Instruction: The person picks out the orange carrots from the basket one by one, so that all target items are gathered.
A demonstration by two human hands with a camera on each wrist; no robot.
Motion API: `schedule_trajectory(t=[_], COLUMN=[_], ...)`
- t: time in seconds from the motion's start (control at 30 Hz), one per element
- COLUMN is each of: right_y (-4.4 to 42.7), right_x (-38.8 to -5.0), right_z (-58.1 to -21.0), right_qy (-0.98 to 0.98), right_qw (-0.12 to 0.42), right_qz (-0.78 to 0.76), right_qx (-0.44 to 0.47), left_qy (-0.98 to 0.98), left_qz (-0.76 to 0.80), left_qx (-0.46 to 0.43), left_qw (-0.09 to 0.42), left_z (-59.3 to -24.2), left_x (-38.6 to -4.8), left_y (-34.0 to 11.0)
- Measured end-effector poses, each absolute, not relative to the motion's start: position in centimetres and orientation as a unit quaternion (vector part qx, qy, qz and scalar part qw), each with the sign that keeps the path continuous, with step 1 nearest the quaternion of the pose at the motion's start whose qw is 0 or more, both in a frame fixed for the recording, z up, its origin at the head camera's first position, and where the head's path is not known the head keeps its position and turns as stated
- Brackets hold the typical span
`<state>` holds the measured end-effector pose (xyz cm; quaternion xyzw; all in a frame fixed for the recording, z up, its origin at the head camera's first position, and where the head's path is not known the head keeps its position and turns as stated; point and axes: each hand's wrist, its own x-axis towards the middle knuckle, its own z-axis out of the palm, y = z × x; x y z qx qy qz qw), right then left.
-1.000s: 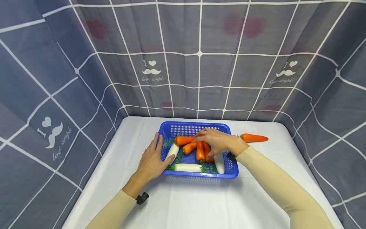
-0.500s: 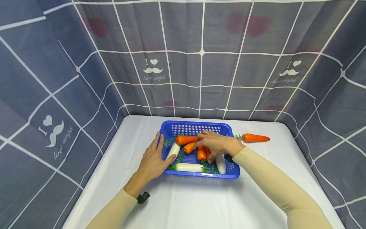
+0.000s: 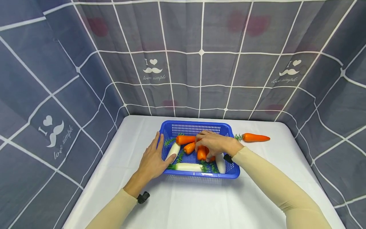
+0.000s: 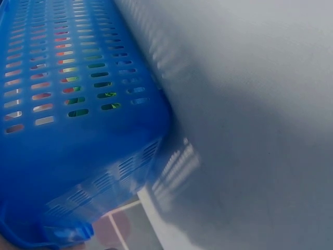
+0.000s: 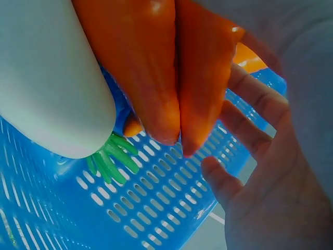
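Note:
A blue plastic basket (image 3: 228,176) holds several orange carrots (image 3: 185,140) and white radishes (image 3: 188,167) with green tops. My left hand (image 3: 151,160) rests along the basket's left side, fingers fairly straight, thumb over the rim near an upright-lying radish (image 3: 172,151). Reaching in from the right, my right hand (image 3: 213,142) bends its fingers and thumb round a carrot in the middle. In the right wrist view, the fingers of the hand (image 5: 276,172) lie against the side of a carrot (image 5: 203,78); another carrot (image 5: 130,52) and a radish (image 5: 52,78) are alongside.
One carrot (image 3: 255,137) with a green top lies on the white tabletop (image 3: 200,203), right of the basket. Grey-blue checked curtains (image 3: 183,73) stand behind and on both sides. The left wrist view shows the basket's perforated wall (image 4: 78,146).
My right thumb and fingers have drawn closer together round the carrots, and the hand has shifted slightly within the basket. The left hand stays at the basket's left side.

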<state>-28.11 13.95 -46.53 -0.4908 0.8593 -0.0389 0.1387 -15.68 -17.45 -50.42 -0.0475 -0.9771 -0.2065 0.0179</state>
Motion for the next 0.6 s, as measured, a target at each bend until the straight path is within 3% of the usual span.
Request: schedule_trajectory(t=[0.6], right_y=[14.52], right_x=[-27.48], right_z=[-46.22], right_qy=[0.877], right_qw=[0.145], right_qz=[-0.056], right_qx=[-0.454], left_qy=[-0.978], left_qz=[-0.203], left_qx=[-0.051], left_qw=[0.023], left_z=[-50.42], left_x=[-15.68], left_y=[-17.43])
